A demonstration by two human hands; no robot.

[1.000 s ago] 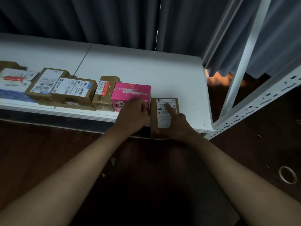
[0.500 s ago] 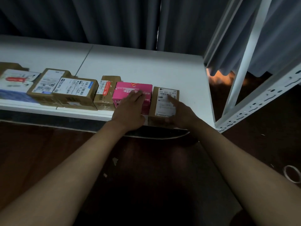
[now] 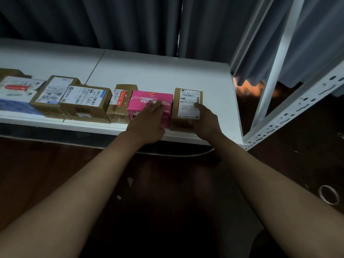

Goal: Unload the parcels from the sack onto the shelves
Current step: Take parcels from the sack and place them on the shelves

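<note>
Both hands are resting on parcels at the front edge of the white shelf (image 3: 160, 75). Right hand (image 3: 205, 121) is holding the brown labelled box (image 3: 188, 103) at its near right corner, thumb lying across the white label on top and fingers curling round the front face. Left hand (image 3: 149, 123) is lying flat on the pink box (image 3: 149, 101), fingers straight and pressing on its top, palm covering the near face. These two parcels are sitting side by side, touching or very nearly so; the gap cannot be judged.

Further parcels are standing in a row to the left along the same edge: a small brown box with red tape (image 3: 119, 103) touching the pink box, then a larger brown box with a white and blue label (image 3: 85, 103), another brown box (image 3: 54, 92) partly behind it, and a flat white and blue packet (image 3: 14, 95) at the far left, cut by the frame.

Dark curtains (image 3: 130, 23) are hanging behind the shelf. White perforated uprights of the rack (image 3: 290, 112) are showing at right. A roll of tape (image 3: 328, 194) is lying on the dark floor at lower right. The sack is out of view.
</note>
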